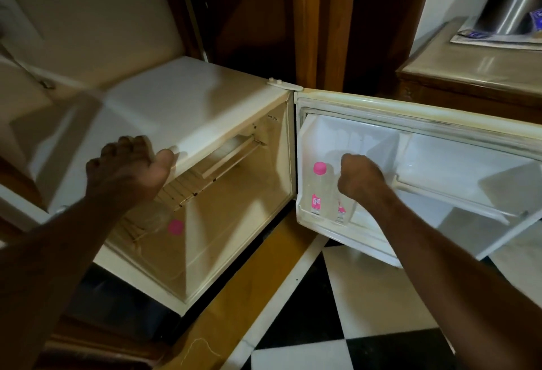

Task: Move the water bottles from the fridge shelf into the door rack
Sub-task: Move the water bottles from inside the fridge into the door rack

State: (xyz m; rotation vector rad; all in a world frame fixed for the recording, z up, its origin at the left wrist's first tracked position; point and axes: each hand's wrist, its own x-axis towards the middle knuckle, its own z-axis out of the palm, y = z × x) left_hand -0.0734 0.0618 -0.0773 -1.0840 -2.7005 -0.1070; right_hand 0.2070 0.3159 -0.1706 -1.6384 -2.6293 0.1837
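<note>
A small cream fridge (187, 111) stands open, its door (440, 123) swung out to the right. One clear water bottle with a pink cap (318, 190) stands upright in the door rack (305, 218). My right hand (360, 177) is closed over the top of a second bottle (344, 208) beside it in the rack. Another bottle (164, 221) lies on its side on the wire shelf (187, 190) inside, pink cap toward me. My left hand (129, 167) rests flat on the fridge's top front edge.
A wooden cabinet (475, 76) with a steel vessel (510, 2) stands behind the door at the right. The floor (366, 296) has black and white tiles with a yellow border. A dark wooden doorway is behind the fridge.
</note>
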